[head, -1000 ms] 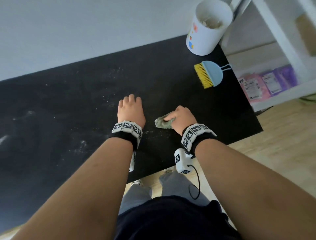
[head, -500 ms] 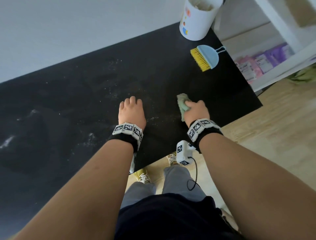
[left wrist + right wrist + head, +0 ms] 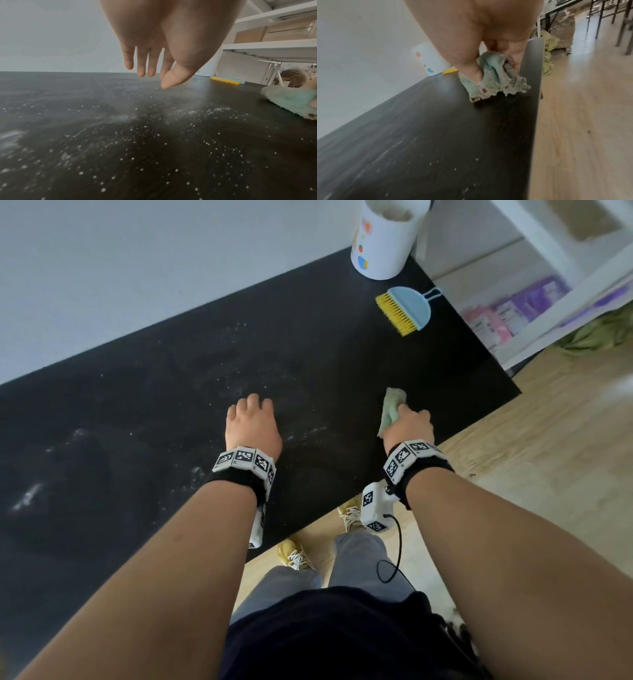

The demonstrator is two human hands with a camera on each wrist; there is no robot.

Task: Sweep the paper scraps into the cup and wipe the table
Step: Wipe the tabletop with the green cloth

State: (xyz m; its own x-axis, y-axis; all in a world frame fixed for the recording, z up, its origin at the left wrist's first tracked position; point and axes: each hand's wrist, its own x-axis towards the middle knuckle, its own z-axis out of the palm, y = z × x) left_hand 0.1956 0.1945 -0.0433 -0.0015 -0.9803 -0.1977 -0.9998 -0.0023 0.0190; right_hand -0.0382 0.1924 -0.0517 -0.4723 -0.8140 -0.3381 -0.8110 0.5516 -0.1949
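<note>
My right hand [image 3: 409, 421] grips a crumpled green cloth [image 3: 392, 407] [image 3: 494, 75] and presses it on the black table [image 3: 171, 405] near the table's front edge. In the left wrist view the cloth [image 3: 289, 100] lies at the far right. My left hand [image 3: 251, 422] [image 3: 154, 70] hovers just above the table with straight, relaxed fingers and holds nothing. White dust and tiny specks [image 3: 137, 135] are spread over the table under and left of the left hand. A white cup [image 3: 385, 237] with paper scraps inside stands at the table's far right corner.
A small blue brush with yellow bristles [image 3: 407, 309] lies on the table in front of the cup. A white shelf unit [image 3: 555, 299] with pink and purple packets stands right of the table. Wooden floor [image 3: 548, 457] runs along the front edge. A grey wall backs the table.
My right hand has slid the cloth to the right along the front edge, away from the left hand. The left hand has stayed where it was.
</note>
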